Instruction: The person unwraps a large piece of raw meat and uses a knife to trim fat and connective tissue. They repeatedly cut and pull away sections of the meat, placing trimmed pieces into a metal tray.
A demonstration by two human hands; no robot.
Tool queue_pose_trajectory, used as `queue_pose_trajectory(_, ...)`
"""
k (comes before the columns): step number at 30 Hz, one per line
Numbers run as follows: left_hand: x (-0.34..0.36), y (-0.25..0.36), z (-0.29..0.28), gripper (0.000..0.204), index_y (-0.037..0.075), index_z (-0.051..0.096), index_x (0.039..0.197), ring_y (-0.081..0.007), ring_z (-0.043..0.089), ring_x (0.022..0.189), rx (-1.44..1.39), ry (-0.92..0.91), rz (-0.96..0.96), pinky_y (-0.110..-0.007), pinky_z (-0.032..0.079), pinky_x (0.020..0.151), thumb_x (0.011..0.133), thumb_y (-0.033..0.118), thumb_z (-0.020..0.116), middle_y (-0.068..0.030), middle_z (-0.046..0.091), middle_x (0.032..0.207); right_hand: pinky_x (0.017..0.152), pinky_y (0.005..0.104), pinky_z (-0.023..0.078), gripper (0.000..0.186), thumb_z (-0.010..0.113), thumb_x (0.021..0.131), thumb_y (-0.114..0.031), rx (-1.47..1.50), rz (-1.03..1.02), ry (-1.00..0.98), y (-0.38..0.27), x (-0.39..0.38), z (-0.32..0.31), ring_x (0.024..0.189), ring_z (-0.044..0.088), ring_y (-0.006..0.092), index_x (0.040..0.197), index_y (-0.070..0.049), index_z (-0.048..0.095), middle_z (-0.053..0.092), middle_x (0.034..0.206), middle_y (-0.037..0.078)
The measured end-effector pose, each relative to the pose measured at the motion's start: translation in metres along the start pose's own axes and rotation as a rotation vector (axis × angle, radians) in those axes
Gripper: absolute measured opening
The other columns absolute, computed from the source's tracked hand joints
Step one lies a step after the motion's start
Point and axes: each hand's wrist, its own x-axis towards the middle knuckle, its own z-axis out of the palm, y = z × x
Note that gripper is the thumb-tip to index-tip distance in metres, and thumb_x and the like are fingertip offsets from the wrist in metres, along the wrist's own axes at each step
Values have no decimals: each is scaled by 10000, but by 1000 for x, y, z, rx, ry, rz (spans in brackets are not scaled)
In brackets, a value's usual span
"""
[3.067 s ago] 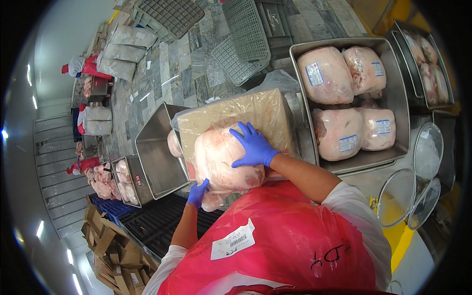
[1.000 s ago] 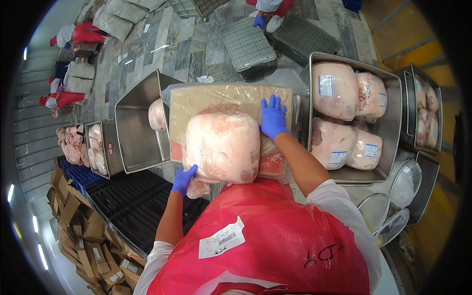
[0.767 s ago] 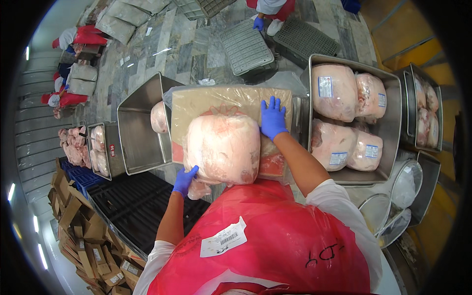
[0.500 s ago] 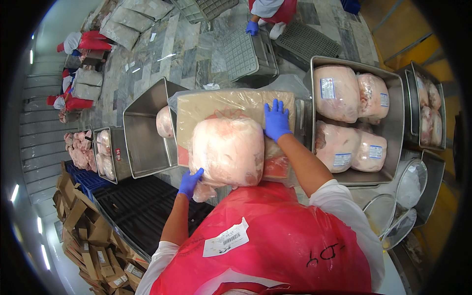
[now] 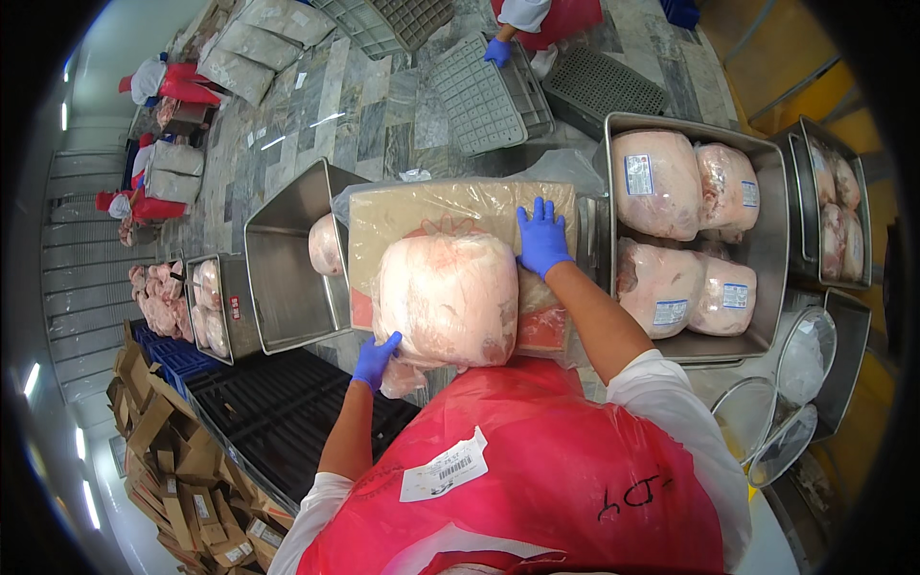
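Note:
A large pale cut of meat in a clear plastic bag rests in front of me on a cardboard box covered with clear plastic. My left hand, in a blue glove, grips the bag's lower left corner, its thumb against the meat. Loose bag film bunches beside that hand. At the meat's upper right, my gloved right hand lies flat on the plastic-covered cardboard with its fingers spread; it grips nothing.
On the right stands a steel tub with several bagged, labelled meat cuts. To the left, another steel tub holds a bagged piece. A black pallet lies near left beside flattened cartons. Beyond, a co-worker's gloved hand touches a grey crate.
Both my hands and the bagged meat keep nearly the same places. The whole view shifts slightly. At the back, the co-worker's grey crate has tilted a little.

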Motion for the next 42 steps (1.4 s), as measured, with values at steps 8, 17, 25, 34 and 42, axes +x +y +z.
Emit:
queue_pose_trajectory(8,-2,3,1,400,32,667,1067,-143,575,781,-17,-10,11,-313,467,740,895,378,766,-23,634,848,1158,608,289,1004,838,732,-393,26,4,-2,0,-1,0,1484,252,487,1555,-103,340,235,1605,305)
queue_pose_trajectory(17,-2,3,0,396,42,668,1083,-144,574,783,-14,-9,-17,-312,468,742,894,377,764,-20,631,854,1140,639,290,732,678,853,-213,75,-14,45,-1,-5,-5,1463,295,491,1521,-86,407,288,1583,307)
queue_pose_trajectory(25,-1,0,3,384,38,671,1045,-145,571,767,-29,15,16,-312,460,730,896,382,759,-28,630,833,1129,623,313,691,647,865,-212,47,-16,57,-2,-7,-10,1456,312,481,1508,-90,425,312,1574,302)
queue_pose_trajectory(34,4,-4,0,373,36,679,1007,-147,571,750,2,23,19,-314,453,720,882,377,763,-29,639,809,1139,618,305,719,661,871,-251,26,-6,43,-1,-5,-7,1468,299,470,1526,-103,406,297,1589,286)
queue_pose_trajectory(42,5,-10,-1,404,23,680,1020,-147,580,752,-8,17,32,-318,468,717,888,396,764,-28,638,815,1144,619,298,719,650,877,-238,46,-17,6,-2,-10,-17,1475,283,478,1534,-97,394,278,1596,295)
